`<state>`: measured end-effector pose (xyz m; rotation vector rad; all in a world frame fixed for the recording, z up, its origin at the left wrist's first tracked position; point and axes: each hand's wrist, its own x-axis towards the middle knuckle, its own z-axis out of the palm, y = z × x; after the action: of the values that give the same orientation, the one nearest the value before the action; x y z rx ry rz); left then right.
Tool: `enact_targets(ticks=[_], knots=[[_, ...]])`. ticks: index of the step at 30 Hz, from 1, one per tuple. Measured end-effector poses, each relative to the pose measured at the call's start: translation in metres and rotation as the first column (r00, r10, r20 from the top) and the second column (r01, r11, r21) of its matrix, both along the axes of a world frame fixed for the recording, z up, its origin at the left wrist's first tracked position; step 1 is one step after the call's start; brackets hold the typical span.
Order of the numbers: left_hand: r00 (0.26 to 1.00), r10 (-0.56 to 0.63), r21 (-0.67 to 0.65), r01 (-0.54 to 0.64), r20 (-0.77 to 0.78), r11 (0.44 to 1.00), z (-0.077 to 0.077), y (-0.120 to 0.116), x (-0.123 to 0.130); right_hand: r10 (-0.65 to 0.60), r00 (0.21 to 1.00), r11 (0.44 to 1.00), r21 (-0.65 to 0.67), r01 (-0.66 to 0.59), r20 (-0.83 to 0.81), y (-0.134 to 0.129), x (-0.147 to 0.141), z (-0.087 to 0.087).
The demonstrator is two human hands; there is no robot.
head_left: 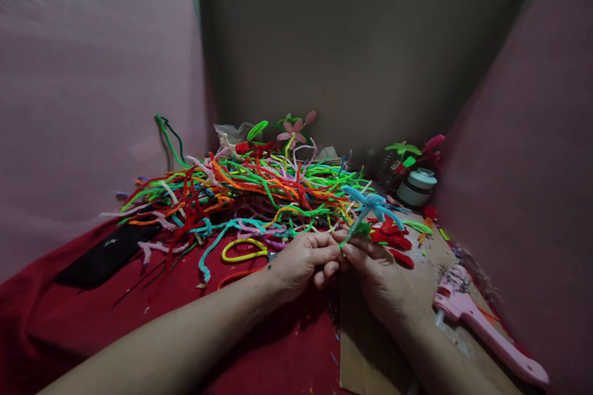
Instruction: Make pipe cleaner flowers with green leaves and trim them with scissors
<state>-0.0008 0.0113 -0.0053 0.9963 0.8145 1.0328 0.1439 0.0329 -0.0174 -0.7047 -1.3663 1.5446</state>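
Observation:
A light blue pipe-cleaner flower rises from between my hands, tilted a little to the right, with a green stem end low down. My left hand pinches at the bottom of this stem with thumb and fingertips. My right hand is closed round the stem just beside it, and the fingertips of both hands meet. Behind my right hand lie red pipe-cleaner petals. Past my left hand is a yellow loop handle, with an orange one partly hidden under my wrist.
A large heap of coloured pipe cleaners covers the back of the red cloth. On the right, a pink glue gun lies on a brown board. A light blue jar stands behind it. A black flat item is at left.

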Motion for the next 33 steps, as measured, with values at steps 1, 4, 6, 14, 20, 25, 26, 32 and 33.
enact_targets(ticks=[1,4,6,14,20,25,26,32,33], knots=[[1.0,-0.003,-0.004,0.003,0.002,1.0,0.0,0.0,0.0,-0.006,1.0,1.0,-0.005,0.006,-0.009,0.0,0.0,0.001],[0.999,0.003,0.02,-0.003,-0.035,1.0,-0.001,0.0,0.0,-0.038,0.999,0.999,-0.017,0.037,-0.009,-0.003,0.0,0.009],[0.995,0.029,0.064,-0.023,-0.099,0.998,0.0,-0.001,0.0,-0.085,0.995,0.996,-0.012,0.085,0.048,-0.007,0.0,0.015],[0.974,0.155,0.232,-0.113,-0.168,0.966,0.006,-0.007,0.008,-0.14,0.988,0.981,-0.146,0.128,-0.072,-0.011,-0.005,0.014],[0.964,0.192,0.222,-0.149,-0.184,0.964,0.003,-0.007,0.009,-0.189,0.982,0.979,-0.086,0.187,-0.022,-0.012,-0.005,0.019],[0.973,0.156,0.191,-0.123,-0.171,0.974,0.002,-0.006,0.007,-0.224,0.973,0.974,-0.015,0.225,0.054,-0.014,-0.006,0.025],[0.975,0.15,0.19,-0.118,-0.166,0.975,0.002,-0.006,0.006,-0.218,0.974,0.975,-0.022,0.22,0.057,-0.014,-0.006,0.025],[0.977,0.154,0.175,-0.127,-0.15,0.976,0.003,-0.006,0.007,-0.17,0.985,0.985,-0.029,0.17,0.033,-0.011,-0.005,0.016],[0.978,0.153,0.178,-0.128,-0.138,0.976,0.002,-0.005,0.007,-0.158,0.987,0.987,-0.019,0.158,0.029,-0.011,-0.004,0.016]])
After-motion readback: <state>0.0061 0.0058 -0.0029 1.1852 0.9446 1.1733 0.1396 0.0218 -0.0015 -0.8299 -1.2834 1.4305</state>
